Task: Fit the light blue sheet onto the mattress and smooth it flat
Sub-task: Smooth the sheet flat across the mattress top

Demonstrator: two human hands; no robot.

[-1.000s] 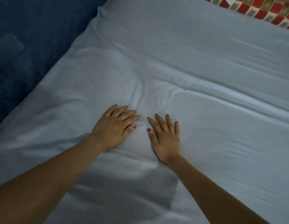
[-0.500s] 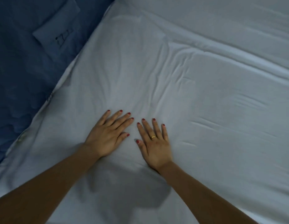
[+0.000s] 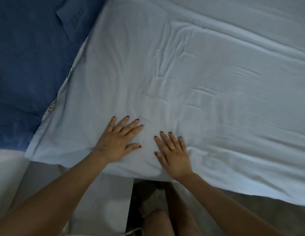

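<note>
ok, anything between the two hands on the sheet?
Head view: only bare light blue sheet between the left hand and right hand, faintly wrinkled; both lie flat, fingers spread.

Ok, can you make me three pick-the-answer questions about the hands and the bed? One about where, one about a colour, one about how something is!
1. Where do both hands rest?
A. On the dark blue fabric
B. On the light blue sheet, near its front edge
C. On the floor

2. What colour are the fingernails?
A. Red
B. Green
C. Unpainted

3. How is the sheet beyond the fingertips?
A. Perfectly smooth
B. Wrinkled
C. Torn

Answers:
1. B: the left hand and the right hand lie flat on the light blue sheet, beside the dark blue fabric.
2. A: every visible nail is red.
3. B: creases run across it.
</note>
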